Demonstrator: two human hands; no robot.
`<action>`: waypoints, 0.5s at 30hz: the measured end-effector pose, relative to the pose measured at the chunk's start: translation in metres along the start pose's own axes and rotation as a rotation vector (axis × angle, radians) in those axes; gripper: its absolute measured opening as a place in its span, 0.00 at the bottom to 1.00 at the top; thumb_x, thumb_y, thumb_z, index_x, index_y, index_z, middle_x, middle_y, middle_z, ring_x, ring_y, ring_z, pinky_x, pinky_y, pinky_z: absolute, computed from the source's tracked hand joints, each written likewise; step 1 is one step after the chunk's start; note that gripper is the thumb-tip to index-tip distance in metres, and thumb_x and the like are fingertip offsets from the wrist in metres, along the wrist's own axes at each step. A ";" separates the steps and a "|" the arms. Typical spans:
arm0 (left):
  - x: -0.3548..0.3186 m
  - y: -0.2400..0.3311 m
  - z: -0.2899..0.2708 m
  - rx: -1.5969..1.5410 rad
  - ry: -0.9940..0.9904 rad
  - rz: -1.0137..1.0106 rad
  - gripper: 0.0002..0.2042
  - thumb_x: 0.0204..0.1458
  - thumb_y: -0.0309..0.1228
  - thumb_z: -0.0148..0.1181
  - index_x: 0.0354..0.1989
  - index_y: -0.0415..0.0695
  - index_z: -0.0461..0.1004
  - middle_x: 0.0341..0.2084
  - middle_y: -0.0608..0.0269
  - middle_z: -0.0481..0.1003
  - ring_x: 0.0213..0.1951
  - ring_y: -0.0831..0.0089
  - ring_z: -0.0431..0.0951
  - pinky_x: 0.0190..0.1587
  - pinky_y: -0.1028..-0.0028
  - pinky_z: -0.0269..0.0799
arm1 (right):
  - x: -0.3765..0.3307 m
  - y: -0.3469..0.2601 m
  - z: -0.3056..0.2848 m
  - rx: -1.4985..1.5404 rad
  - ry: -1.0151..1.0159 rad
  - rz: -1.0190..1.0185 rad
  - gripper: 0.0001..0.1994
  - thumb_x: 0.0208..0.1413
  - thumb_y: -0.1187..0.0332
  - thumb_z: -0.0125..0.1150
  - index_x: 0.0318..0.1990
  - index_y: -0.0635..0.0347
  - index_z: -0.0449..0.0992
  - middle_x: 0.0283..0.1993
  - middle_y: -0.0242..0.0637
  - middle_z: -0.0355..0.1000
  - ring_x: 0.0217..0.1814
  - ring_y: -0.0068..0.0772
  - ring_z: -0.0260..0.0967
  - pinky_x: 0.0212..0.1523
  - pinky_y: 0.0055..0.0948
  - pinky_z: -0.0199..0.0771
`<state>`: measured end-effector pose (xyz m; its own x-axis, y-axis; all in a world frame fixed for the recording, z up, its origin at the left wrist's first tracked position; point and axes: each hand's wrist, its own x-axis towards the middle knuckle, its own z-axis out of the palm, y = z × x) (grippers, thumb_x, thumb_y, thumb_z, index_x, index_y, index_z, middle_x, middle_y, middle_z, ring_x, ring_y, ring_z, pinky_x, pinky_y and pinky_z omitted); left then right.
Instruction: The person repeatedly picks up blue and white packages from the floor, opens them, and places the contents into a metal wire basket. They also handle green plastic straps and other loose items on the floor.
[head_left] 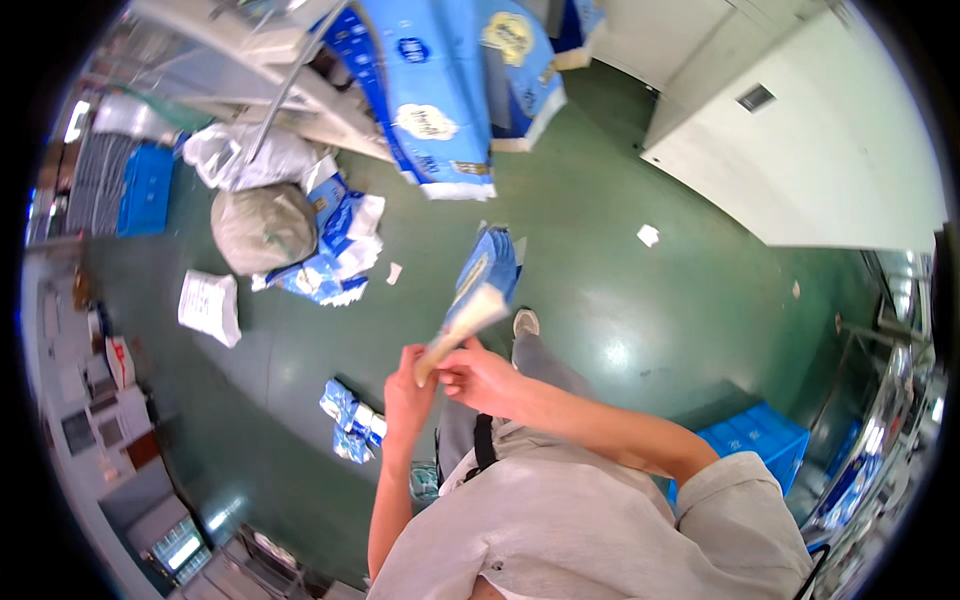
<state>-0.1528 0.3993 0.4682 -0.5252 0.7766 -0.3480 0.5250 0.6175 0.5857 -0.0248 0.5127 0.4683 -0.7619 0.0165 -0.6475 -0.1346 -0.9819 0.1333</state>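
In front of my body, both hands grip the near, pale end of a blue printed plastic package (488, 265). It looks folded or flattened, and its cream-coloured end is smeared by motion. My left hand (405, 380) is closed on its left edge. Close beside it, my right hand (478, 378) has its fingers curled against the same end. The package's far end points away from me over the green floor (590, 370). Whether it is one bag or several together, I cannot tell.
Large blue printed plastic bags (425, 100) hang at the far side. Crumpled blue-and-white wrappers (350, 415) lie on the floor, with more beside a beige sack (262, 230). A white cabinet (800, 130) stands far right. One blue crate (760, 440) is at my right.
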 end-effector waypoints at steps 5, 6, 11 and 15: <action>0.049 -0.008 -0.032 -0.093 -0.292 -0.097 0.15 0.56 0.29 0.58 0.52 0.41 0.74 0.32 0.52 0.81 0.32 0.68 0.81 0.38 0.69 0.74 | 0.007 -0.006 0.028 -0.049 -0.053 -0.061 0.40 0.53 0.79 0.58 0.70 0.40 0.47 0.39 0.31 0.69 0.32 0.22 0.65 0.32 0.25 0.64; 0.061 -0.015 -0.037 -0.178 -0.393 -0.225 0.16 0.58 0.29 0.57 0.54 0.40 0.74 0.32 0.56 0.80 0.32 0.72 0.77 0.39 0.69 0.74 | 0.006 -0.008 0.034 -0.064 -0.044 -0.062 0.42 0.53 0.79 0.58 0.72 0.41 0.44 0.39 0.32 0.69 0.32 0.22 0.66 0.33 0.25 0.64; 0.090 -0.017 -0.062 -0.161 -0.427 -0.027 0.20 0.58 0.29 0.59 0.59 0.41 0.71 0.38 0.57 0.80 0.40 0.72 0.78 0.44 0.71 0.73 | 0.017 -0.018 0.049 -0.174 -0.086 -0.157 0.45 0.54 0.77 0.57 0.76 0.43 0.39 0.40 0.33 0.73 0.30 0.21 0.65 0.33 0.25 0.64; 0.116 0.010 -0.082 -0.245 -0.425 0.107 0.24 0.58 0.29 0.61 0.64 0.41 0.68 0.41 0.59 0.80 0.44 0.72 0.79 0.48 0.72 0.73 | 0.030 -0.024 0.065 -0.198 -0.089 -0.264 0.44 0.55 0.76 0.57 0.75 0.42 0.40 0.41 0.34 0.74 0.29 0.20 0.63 0.33 0.24 0.63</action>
<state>-0.2633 0.4849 0.4933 -0.1315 0.8476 -0.5140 0.3612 0.5239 0.7714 -0.0859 0.5494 0.4942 -0.7707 0.2833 -0.5708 -0.2160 -0.9588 -0.1843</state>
